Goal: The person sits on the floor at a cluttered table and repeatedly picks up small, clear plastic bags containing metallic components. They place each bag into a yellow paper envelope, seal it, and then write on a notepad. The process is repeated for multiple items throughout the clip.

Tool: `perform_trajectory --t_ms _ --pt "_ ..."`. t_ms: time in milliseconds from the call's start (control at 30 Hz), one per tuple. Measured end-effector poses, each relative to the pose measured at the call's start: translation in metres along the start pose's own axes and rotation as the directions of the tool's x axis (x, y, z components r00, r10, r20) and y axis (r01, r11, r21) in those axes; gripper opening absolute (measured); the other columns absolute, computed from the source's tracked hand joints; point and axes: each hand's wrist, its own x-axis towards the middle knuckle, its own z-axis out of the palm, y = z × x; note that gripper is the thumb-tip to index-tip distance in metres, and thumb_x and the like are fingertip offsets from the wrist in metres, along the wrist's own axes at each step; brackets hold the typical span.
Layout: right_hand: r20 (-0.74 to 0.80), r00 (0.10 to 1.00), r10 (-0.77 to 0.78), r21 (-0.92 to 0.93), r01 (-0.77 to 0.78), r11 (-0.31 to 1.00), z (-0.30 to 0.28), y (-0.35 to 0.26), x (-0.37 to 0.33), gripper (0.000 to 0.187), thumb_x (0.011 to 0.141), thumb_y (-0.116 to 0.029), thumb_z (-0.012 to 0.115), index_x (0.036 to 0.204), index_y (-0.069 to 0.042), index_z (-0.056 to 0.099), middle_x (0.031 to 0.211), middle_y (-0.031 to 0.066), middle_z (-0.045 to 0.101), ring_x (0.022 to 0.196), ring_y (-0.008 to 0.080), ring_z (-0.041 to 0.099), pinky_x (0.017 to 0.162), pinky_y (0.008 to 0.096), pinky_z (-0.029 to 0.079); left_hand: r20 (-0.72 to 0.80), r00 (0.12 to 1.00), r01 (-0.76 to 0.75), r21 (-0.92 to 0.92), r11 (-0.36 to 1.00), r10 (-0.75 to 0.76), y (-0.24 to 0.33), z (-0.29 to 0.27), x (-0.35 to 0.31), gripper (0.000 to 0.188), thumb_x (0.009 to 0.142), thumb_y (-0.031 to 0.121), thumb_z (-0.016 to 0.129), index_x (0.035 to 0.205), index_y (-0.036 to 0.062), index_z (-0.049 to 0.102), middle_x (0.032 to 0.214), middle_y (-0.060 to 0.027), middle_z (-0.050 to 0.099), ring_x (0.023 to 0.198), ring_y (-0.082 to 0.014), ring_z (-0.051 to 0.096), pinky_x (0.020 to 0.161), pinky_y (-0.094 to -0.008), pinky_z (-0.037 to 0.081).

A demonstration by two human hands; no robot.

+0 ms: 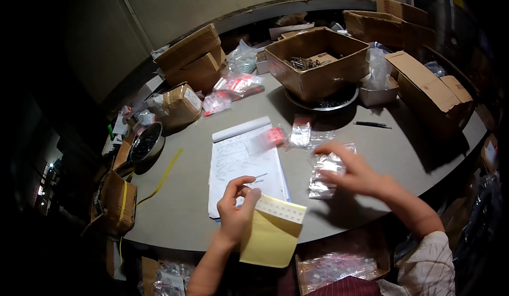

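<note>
My left hand [236, 214] pinches a yellow backing sheet [269, 241] with rows of small white labels along its top. The sheet hangs over the table's near edge, beside a notepad [224, 161] with handwritten pages. Over a pile of small clear plastic bags [321, 191] hovers my right hand [356, 173], fingers curved and apart. Whether its fingertips touch the bags I cannot tell. Just beyond lie a bag with red print [274, 136] and another small clear packet [301, 133].
A cardboard box of metal parts [313, 78] sits on a metal bowl [347, 102] at the back. Another bowl [148, 142] stands left, near a yellow strap [164, 177]. Black pens [373, 125] lie to the right. An open box of bags [339, 269] is below the near edge.
</note>
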Motion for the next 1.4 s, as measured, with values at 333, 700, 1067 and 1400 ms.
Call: perform_trajectory --t_ms 333,700,1067,1400 --pt "0.314 0.904 0.29 0.32 -0.388 0.864 0.01 -0.041 -0.043 0.034 0.102 -0.013 0.073 0.131 -0.001 0.06 0.12 0.0071 0.07 0.109 0.0112 0.067 0.094 0.0289 0.057 0.279 0.937 0.319 -0.426 0.847 -0.212 0.043 0.052 -0.025 0.033 0.097 0.006 0.076 0.127 -0.0024 0.063 0.105 -0.0086 0.072 0.096 -0.011 0.067 0.084 -0.0263 0.054" --pt "0.326 0.878 0.349 0.295 -0.445 0.845 -0.015 -0.042 -0.074 0.045 0.097 -0.012 0.079 0.135 -0.002 0.057 0.123 0.0057 0.068 0.108 0.0104 0.067 0.091 0.0278 0.055 0.221 0.94 0.318 -0.294 0.901 -0.259 0.04 0.08 -0.042 0.015 0.096 0.009 0.079 0.099 -0.0033 0.069 0.09 -0.0067 0.076 0.081 -0.0084 0.068 0.071 -0.0245 0.053" --pt "0.207 0.901 0.381 0.438 -0.433 0.788 -0.024 -0.045 -0.091 0.017 0.102 -0.007 0.071 0.114 0.004 0.068 0.098 0.0059 0.076 0.089 0.0076 0.071 0.075 0.0224 0.056 0.293 0.865 0.481 -0.256 0.839 -0.407 0.025 0.078 -0.048 0.024 0.098 0.017 0.078 0.107 -0.0056 0.076 0.091 -0.0042 0.075 0.085 -0.0076 0.065 0.075 -0.0244 0.052" --pt "0.116 0.987 0.109 0.015 -0.112 0.994 -0.018 -0.028 -0.087 0.021 0.098 -0.01 0.074 0.115 -0.001 0.066 0.102 0.0082 0.069 0.086 0.0167 0.066 0.077 0.0315 0.053 0.28 0.938 0.242 -0.104 0.965 -0.205 0.05 0.104 -0.044 0.018 0.094 0.009 0.08 0.105 -0.0044 0.076 0.097 -0.0067 0.077 0.089 -0.0113 0.07 0.077 -0.0263 0.056"
